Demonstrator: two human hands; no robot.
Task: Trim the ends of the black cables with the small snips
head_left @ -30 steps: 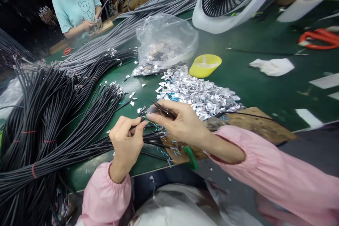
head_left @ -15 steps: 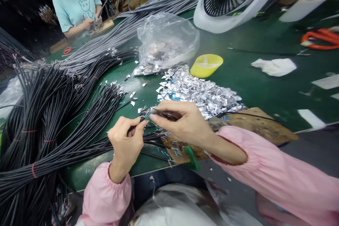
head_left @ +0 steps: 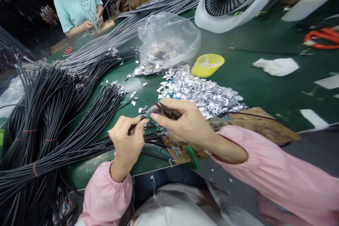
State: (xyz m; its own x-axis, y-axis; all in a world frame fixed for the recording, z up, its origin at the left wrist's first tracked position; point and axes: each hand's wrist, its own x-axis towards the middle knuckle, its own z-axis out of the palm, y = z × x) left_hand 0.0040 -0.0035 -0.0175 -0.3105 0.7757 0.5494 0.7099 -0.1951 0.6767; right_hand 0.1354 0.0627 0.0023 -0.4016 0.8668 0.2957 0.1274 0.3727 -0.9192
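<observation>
Cable end (head_left: 143, 117), held over the green table (head_left: 243, 77), left of the foil scraps (head_left: 203, 95). My left hand (head_left: 128, 137) pinches it, thumb against finger. My right hand (head_left: 185, 122) curls around a dark pointed tool (head_left: 168, 110), thumb and forefinger nearly meeting at the silvery wrap (head_left: 152, 109). A steady grip close to the wrap, points clear of the wires, should serve best. My palm hides the tool's handle; whether my right fingertips grip the wrap, I cannot tell.
</observation>
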